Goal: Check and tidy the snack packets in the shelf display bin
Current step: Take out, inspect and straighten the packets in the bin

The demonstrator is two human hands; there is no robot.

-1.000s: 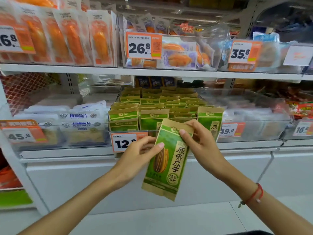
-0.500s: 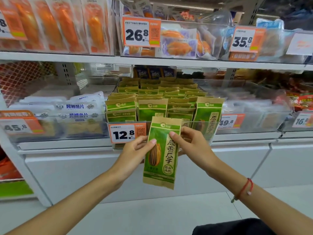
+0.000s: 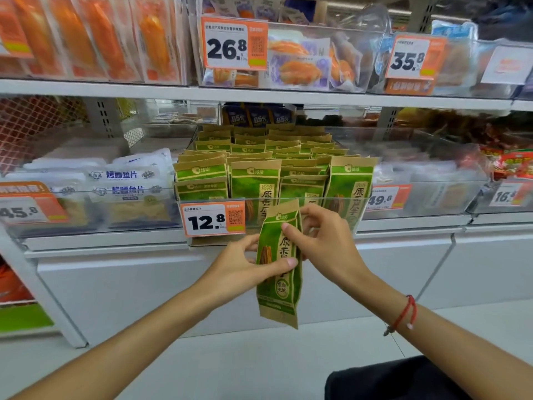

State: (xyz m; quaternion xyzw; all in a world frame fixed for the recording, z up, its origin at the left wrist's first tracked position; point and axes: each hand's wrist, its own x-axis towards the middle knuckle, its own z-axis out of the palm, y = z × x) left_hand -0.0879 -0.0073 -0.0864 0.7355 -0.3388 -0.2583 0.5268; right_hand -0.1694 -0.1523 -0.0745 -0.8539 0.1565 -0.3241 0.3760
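Note:
A green and brown sunflower-seed packet (image 3: 279,295) hangs upright in front of the shelf, turned partly edge-on. My left hand (image 3: 245,265) pinches its left side, thumb across the front. My right hand (image 3: 323,241) grips its upper right part with curled fingers. Behind them stands the clear display bin (image 3: 357,206) with a 12.8 price tag (image 3: 213,218), filled with several rows of matching packets (image 3: 255,180) standing upright.
White fish-slice packs (image 3: 127,183) fill the bin to the left, and a clear bin tagged 49.8 (image 3: 427,180) stands on the right. The upper shelf (image 3: 259,95) carries orange snack packs. White cabinet fronts and pale floor lie below.
The packet has been turned from slanted and face-on to upright and nearly edge-on. My left thumb now lies across its front, and both hands have shifted slightly right.

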